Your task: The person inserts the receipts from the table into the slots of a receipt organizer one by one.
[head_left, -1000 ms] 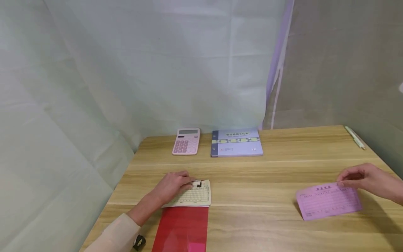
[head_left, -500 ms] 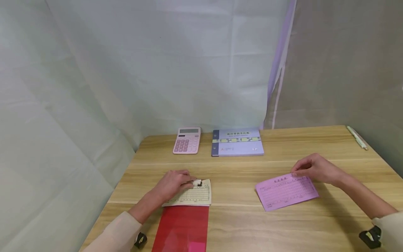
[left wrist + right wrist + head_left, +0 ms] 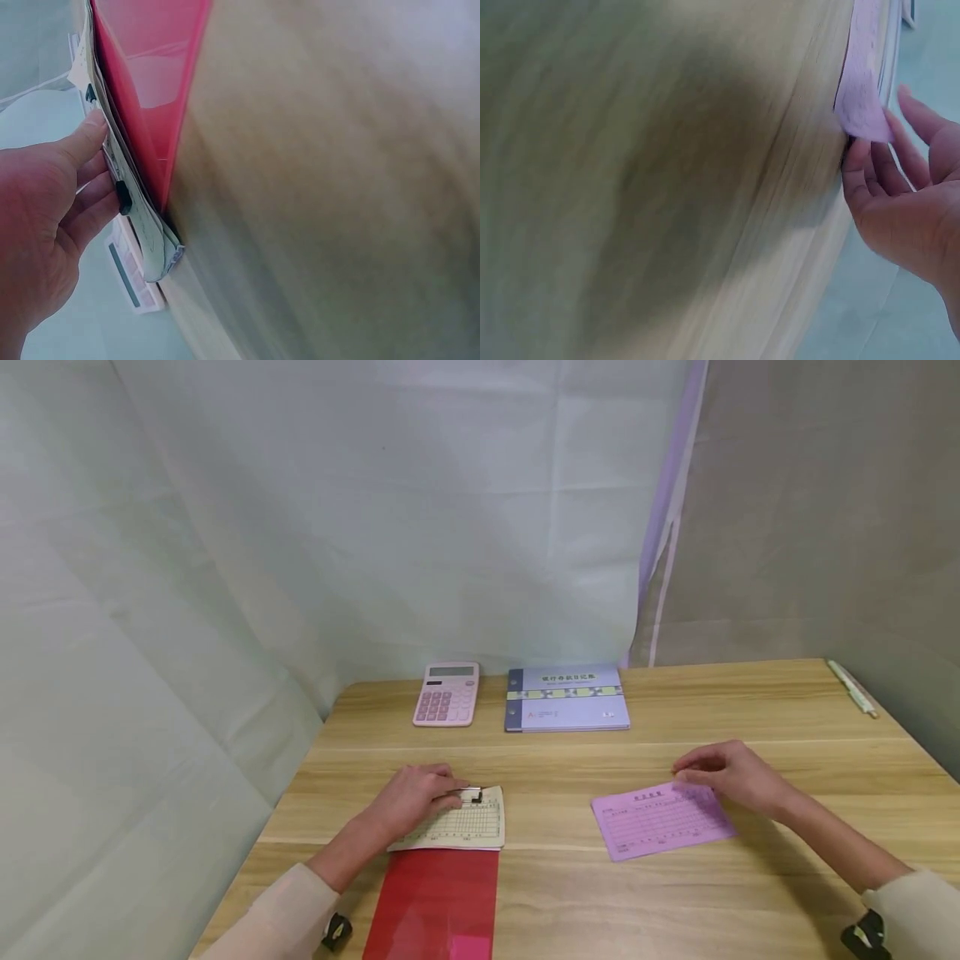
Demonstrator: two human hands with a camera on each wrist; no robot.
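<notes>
My left hand point(image 3: 411, 802) grips the silver clip point(image 3: 470, 796) with black ends at the top of a red clipboard point(image 3: 438, 893). Cream printed forms point(image 3: 472, 823) lie on the board's upper part. In the left wrist view, the thumb lies on the near side of the clip point(image 3: 124, 196) and the other fingers reach behind it. A pink printed slip point(image 3: 660, 822) lies on the table to the right. My right hand point(image 3: 738, 774) is at its upper right corner. In the right wrist view, the thumb stands away from the slip point(image 3: 862, 109), and other fingertips touch its edge.
A pink calculator point(image 3: 447, 695) and a blue-grey account book point(image 3: 568, 699) lie along the back of the wooden table point(image 3: 555, 902). A white pen point(image 3: 851, 687) lies near the back right edge. Pale curtains point(image 3: 465, 510) hang behind.
My right hand has carried the pink slip leftward from the right side of the table and lowered it flat; its thumb now stands off the paper. The left hand stays on the clip.
</notes>
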